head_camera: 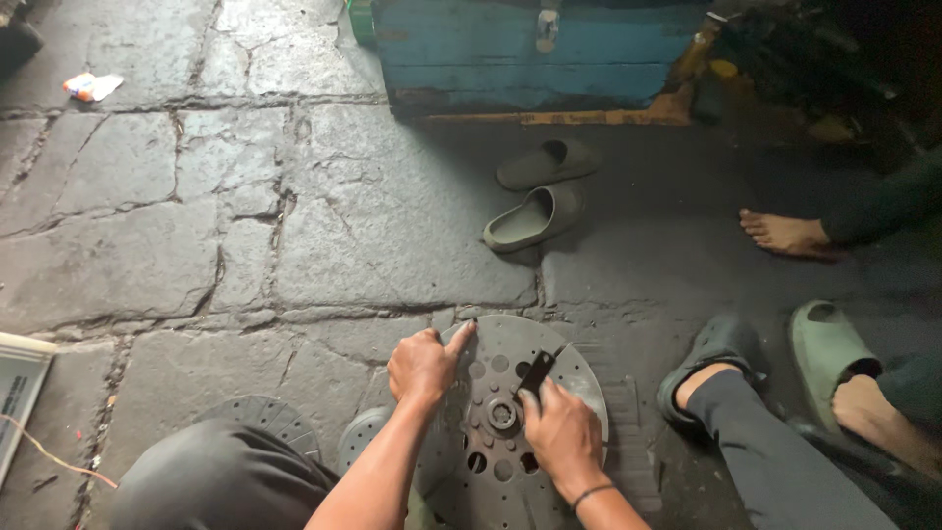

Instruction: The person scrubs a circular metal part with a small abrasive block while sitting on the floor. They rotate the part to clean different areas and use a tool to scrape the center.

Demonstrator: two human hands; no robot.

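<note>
Nearest the camera, the person's dark-clad knee (221, 481) fills the lower left, and both bare forearms reach forward from it over a round grey metal disc (510, 422) that lies on the stone floor (147, 265); the disc is pierced with rings of holes and has a small hub (502, 413) at its centre. The left hand (424, 365) is closed over the disc's upper left rim, thumb stretched along the edge; the right hand (561, 432), a thin dark band at its wrist, is clenched around a short black tool (536, 374) whose tip points up and to the right, just beside the hub. A second, darker disc (257, 417) lies partly hidden by the knee to the left, and a smaller round part (361, 437) shows between it and the left forearm. To the right, another person's leg in dark trousers ends in a foot wearing a dark slipper (711, 353); just beyond it sits a foot in a green slipper (826, 348); farther back a bare foot (785, 234) rests on the floor. An empty pair of olive slippers (540, 196) lies in the middle distance; behind them stands a worn blue metal box (530, 49) with a latch; far left, a small scrap of wrapper (91, 86) lies on the cracked slabs.
</note>
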